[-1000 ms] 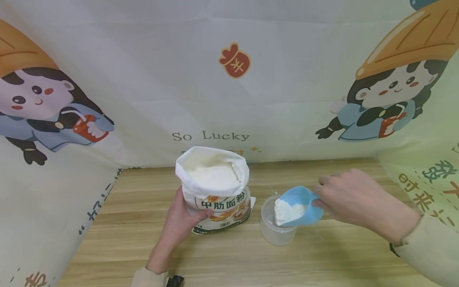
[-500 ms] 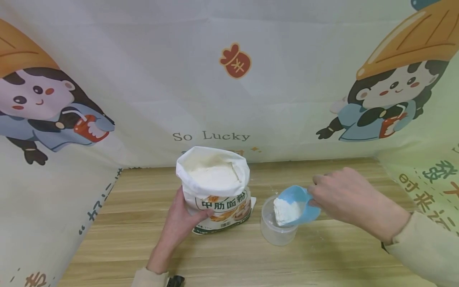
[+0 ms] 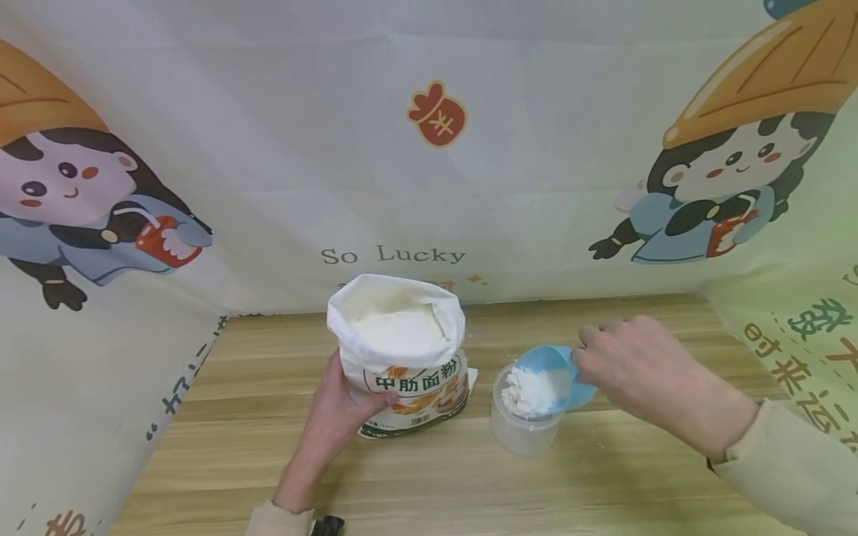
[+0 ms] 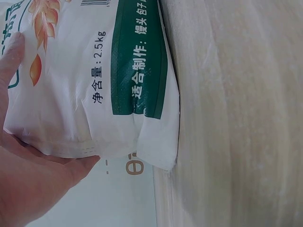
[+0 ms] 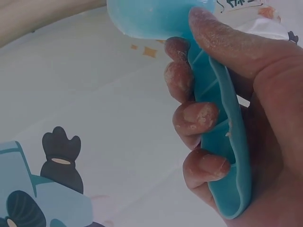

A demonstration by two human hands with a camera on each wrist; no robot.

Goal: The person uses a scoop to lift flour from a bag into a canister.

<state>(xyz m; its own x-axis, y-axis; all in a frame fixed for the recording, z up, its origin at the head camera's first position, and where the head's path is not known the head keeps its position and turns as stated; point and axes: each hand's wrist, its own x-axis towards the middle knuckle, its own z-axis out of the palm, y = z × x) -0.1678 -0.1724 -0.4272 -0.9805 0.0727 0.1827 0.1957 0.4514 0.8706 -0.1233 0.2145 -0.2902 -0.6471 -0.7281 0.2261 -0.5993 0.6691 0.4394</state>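
An opened white bag of flour (image 3: 415, 387) stands on the table, its top rolled outward and flour (image 3: 398, 329) showing inside. My left hand (image 3: 340, 406) grips the bag's left side, thumb across the front; the left wrist view shows the bag's green lower band (image 4: 139, 61). In my right hand (image 3: 646, 380) is a blue scoop (image 3: 573, 383), with fingers curled round its ribbed handle (image 5: 220, 127) in the right wrist view. The scoop tilts over a clear round plastic tub (image 3: 526, 435), and white flour lies across its lip at the tub's mouth.
The wood-grain table (image 3: 429, 491) carries faint white specks near the tub. A printed cloth (image 3: 302, 149) closes off the back and both sides. The bag stands to the left of the tub, a small gap apart.
The scoop has tipped further down and moved slightly left, and its flour now slides into the tub's mouth. The tub has shifted slightly right. My left hand stays on the bag.
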